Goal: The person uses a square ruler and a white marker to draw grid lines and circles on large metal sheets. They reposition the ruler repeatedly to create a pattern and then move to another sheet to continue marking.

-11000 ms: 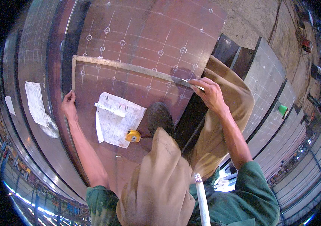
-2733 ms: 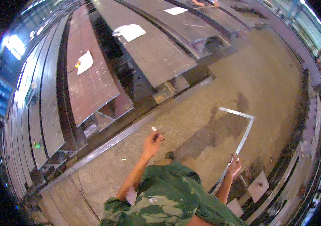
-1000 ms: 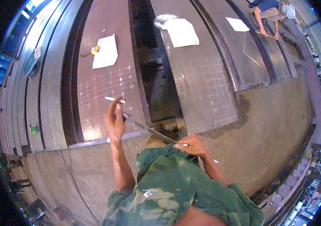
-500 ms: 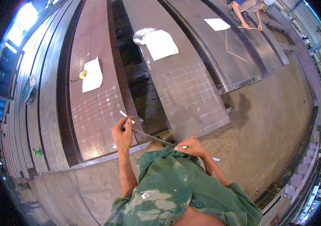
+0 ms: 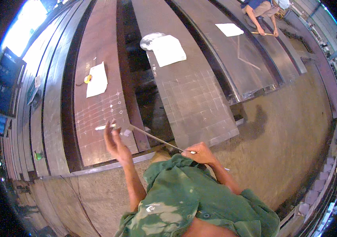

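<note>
plainly: a metal square (image 5: 156, 138) in the right hand (image 5: 201, 153), a white stick (image 5: 100, 128) in the left hand (image 5: 117, 146)

the right hand is closed around the near end of the metal square, just in front of the green shirt (image 5: 172, 183), and a small white piece (image 5: 193, 152) pokes out at its fingers. from there the metal square slants up and leftward in the air, its far end just beside the left hand. the left hand is half open, pinching the white stick between its fingers above the near part of a red-brown beam (image 5: 101, 39). pale lines and small circles mark that beam; farther along it lie a white sheet (image 5: 98, 82) and, touching its edge, a yellow tape measure (image 5: 88, 79). to the right, a grey beam (image 5: 152, 17) bears a pale grid and a second paper (image 5: 169, 51). at upper right a crouching co-worker (image 5: 258, 8) holds a yellowish strip (image 5: 264, 34) in both hands.
</note>
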{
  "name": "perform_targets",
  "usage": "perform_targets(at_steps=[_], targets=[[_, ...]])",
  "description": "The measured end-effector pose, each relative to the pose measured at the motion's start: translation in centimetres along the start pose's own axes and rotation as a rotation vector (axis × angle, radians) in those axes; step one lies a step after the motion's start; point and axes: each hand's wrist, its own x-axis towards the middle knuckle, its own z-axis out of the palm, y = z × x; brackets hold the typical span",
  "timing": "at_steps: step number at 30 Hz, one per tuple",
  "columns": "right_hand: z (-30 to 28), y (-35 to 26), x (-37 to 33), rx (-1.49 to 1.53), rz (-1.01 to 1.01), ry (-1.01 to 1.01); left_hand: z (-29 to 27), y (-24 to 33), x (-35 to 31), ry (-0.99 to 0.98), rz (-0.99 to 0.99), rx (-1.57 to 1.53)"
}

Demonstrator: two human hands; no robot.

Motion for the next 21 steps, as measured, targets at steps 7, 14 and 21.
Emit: perform_targets(at_steps=[7,14,21], targets=[[-0.6,-1.3,0.2,0.057,0.040,0.118,-2.7,-2.8,-3.4,-0.186,-0.426,-0.130],[0.7,-1.9,-0.1,0.040,-0.016,0.120,-0.7,-4.0,-8.8,-0.523,-0.789,-0.149],[1.8,-1.7,0.1,-0.092,-0.121,0.000,3.5,-1.6,-10.0,-0.682,-0.727,-0.638]])
